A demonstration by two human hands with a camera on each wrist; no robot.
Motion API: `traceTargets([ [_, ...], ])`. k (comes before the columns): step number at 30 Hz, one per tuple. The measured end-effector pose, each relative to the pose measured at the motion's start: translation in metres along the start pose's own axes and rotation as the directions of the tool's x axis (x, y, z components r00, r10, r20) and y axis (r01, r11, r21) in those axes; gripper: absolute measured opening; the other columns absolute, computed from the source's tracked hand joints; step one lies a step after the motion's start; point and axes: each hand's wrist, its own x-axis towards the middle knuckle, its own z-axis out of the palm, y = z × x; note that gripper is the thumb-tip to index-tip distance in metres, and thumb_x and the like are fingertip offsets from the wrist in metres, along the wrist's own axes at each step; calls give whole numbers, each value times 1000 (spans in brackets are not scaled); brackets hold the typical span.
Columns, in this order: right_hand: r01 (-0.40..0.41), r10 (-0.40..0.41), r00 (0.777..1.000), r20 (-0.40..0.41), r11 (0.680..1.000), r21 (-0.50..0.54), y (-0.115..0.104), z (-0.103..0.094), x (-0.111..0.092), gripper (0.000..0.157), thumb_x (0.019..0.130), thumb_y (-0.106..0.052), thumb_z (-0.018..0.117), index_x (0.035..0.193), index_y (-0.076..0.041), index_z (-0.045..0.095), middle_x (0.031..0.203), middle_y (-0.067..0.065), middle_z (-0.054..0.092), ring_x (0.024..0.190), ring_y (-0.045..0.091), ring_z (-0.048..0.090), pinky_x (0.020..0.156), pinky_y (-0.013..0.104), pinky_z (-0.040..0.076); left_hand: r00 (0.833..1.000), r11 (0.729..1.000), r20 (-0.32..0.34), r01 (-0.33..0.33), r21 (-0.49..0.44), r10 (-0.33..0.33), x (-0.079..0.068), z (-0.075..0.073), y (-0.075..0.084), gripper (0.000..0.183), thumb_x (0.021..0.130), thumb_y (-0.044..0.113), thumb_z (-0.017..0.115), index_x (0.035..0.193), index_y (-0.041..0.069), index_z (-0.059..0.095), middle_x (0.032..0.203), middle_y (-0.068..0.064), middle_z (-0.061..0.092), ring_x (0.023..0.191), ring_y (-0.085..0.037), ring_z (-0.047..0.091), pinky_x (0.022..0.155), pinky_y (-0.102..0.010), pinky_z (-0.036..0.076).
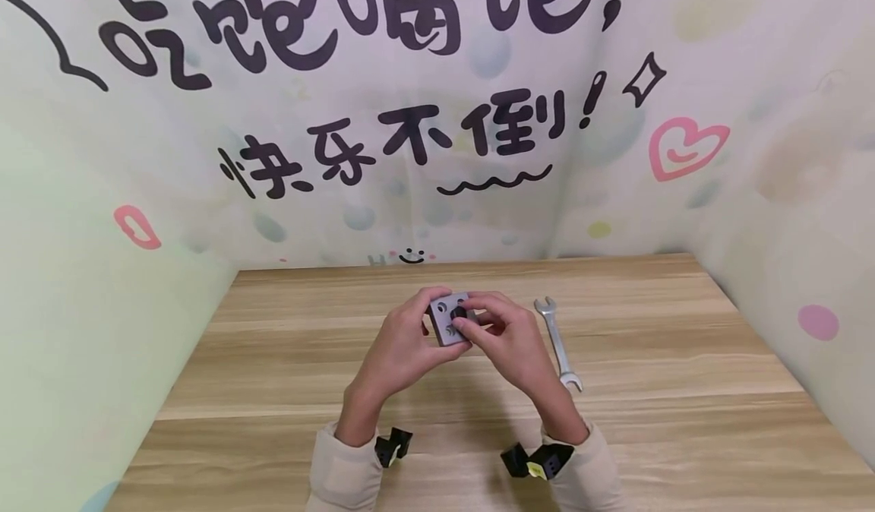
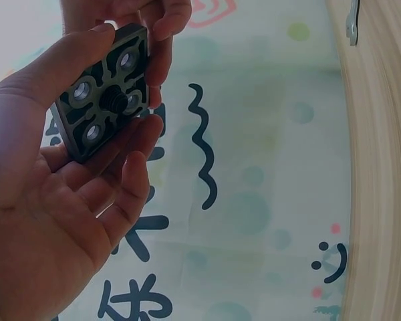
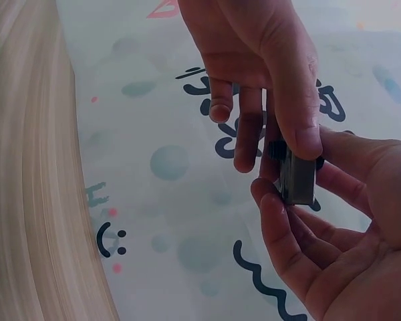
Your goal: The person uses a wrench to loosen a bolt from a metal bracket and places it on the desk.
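The left hand [image 1: 405, 349] of the person holds a grey square plate [image 1: 440, 322] by its edges, with the thumb on 1 side and the fingers around the other, so this grip is closed upon the plate. The plate is in the air above the table [image 1: 273, 360], tilted, between the 2 hands. A black round bolt [image 1: 459, 313] sits in the middle of it, and the left wrist view shows 4 round holes around this bolt, and dark ribs on that face. The right hand [image 1: 513, 341] has its grip pinching the bolt between thumb and forefinger, just beside the plate. On the wood-grained table, to the right of the right hand, lies a silver metal double-ended wrench [image 1: 557, 345], apart from both hands. Both arms wear light beige sleeves [image 1: 347, 463]. Behind the table stands a pale wall [image 1: 472, 227] with black written characters.
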Motion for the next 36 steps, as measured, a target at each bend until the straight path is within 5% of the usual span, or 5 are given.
traceTargets([
  [36, 25, -23, 997, 77, 999, -24, -1, -4, 1, 26, 91, -11, 71, 116, -6, 73, 125, 14, 65, 95, 26, 72, 71, 26, 58, 1000, 999, 0, -6, 33, 6, 2, 0, -2, 65, 74, 22, 89, 129, 8, 56, 111, -3, 66, 80, -12, 55, 65, -23, 48],
])
